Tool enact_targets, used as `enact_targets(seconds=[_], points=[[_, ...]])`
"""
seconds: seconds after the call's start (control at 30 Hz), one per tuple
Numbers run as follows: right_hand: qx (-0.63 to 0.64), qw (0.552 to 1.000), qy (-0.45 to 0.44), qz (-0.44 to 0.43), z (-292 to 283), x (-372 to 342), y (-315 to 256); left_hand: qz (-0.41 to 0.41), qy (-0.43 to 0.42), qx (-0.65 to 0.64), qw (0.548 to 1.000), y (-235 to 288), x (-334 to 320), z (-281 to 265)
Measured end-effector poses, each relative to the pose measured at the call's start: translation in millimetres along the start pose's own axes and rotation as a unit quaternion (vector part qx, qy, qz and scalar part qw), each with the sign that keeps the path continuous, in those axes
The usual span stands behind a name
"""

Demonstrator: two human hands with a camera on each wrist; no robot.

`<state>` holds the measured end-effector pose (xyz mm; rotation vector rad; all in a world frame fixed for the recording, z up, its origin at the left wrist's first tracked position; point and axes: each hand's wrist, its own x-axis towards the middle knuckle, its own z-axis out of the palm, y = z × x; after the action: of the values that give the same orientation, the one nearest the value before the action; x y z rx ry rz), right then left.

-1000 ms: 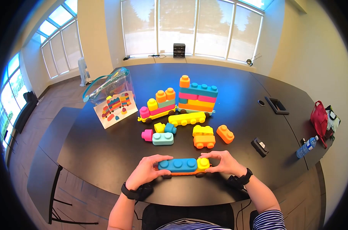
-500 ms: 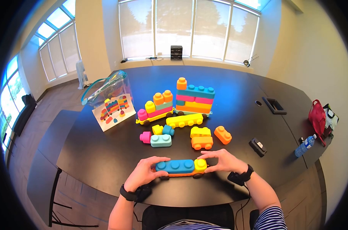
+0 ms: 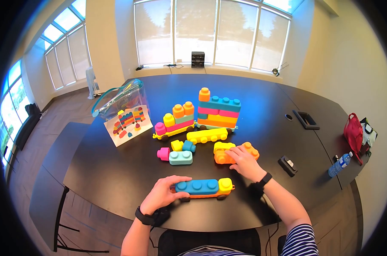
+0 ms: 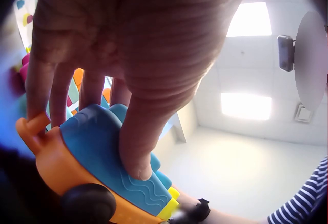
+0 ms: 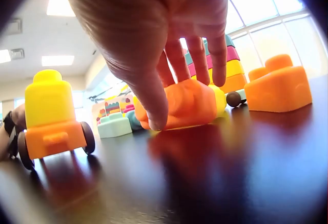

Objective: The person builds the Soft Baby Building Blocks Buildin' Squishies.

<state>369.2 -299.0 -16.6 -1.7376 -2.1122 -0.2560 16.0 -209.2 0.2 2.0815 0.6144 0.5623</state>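
My left hand [image 3: 162, 193] grips the left end of a long blue block [image 3: 196, 186], its thumb along the near side in the left wrist view. This block and a small yellow block [image 3: 225, 185] sit on an orange wheeled base [image 4: 54, 166]. Farther forward, my right hand [image 3: 245, 163] holds an orange block [image 5: 192, 103] lying on its side, thumb at the near face and fingers over the far side. A yellow block [image 3: 223, 146] lies just behind it. Another orange block [image 5: 278, 86] stands to the right, studs up.
Pink [image 3: 163, 153], mint [image 3: 180, 158] and other loose blocks lie left of centre. Behind are a yellow base [image 3: 207, 136], a stacked train car [image 3: 219, 114] and a smaller one [image 3: 174, 123]. A picture card [image 3: 128, 126] leans on a clear bag; a bottle [image 3: 340, 164] stands right.
My right hand has left the yellow end of the wheeled car and moved forward to the orange block, taking hold of it. My left hand stays on the blue block.
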Motion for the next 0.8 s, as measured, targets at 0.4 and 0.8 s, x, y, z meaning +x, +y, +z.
enact_targets(seconds=[0.4, 0.8], points=[[0.322, 0.946, -0.036, 0.000, -60.2, 26.9, -77.9, -0.046, 0.006, -0.058, 0.997, 2.6, 0.5, -3.0], [0.291, 0.947, -0.091, -0.103, -30.7, 40.4, -111.1, -0.032, 0.021, -0.029, 0.999, 3.0, -1.4, -1.1]])
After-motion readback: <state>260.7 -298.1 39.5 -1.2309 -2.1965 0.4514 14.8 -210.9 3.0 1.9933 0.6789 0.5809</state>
